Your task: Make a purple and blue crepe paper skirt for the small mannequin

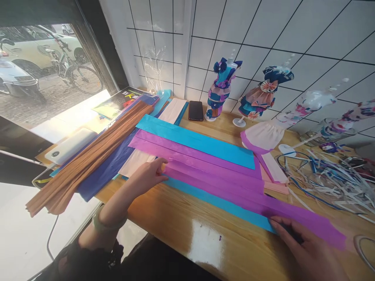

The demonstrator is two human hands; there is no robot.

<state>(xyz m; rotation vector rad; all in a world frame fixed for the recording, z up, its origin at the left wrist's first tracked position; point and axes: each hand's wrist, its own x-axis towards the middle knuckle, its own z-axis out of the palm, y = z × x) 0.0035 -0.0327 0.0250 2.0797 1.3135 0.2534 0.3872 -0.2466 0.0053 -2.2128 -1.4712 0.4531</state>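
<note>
A long purple crepe paper strip [216, 181] lies over a blue crepe paper strip [216, 203], whose near edge shows below it. My left hand [150, 173] pinches the left end of the purple strip between thumb and fingers. At the other end, my right hand [304, 242] has thumb and fingers closed at the right corner of the blue strip, against the purple paper. Just behind are another purple sheet [181, 151] and a bright blue sheet [199, 140], lying flat and overlapping.
Brown pleated paper [99, 152] and dark blue paper [102, 171] lie at left. A phone [196, 110] rests near the wall. Small mannequins in paper dresses [219, 91] stand behind. Paper scraps [331, 183] pile up at right. The wooden table's front edge [164, 242] is near me.
</note>
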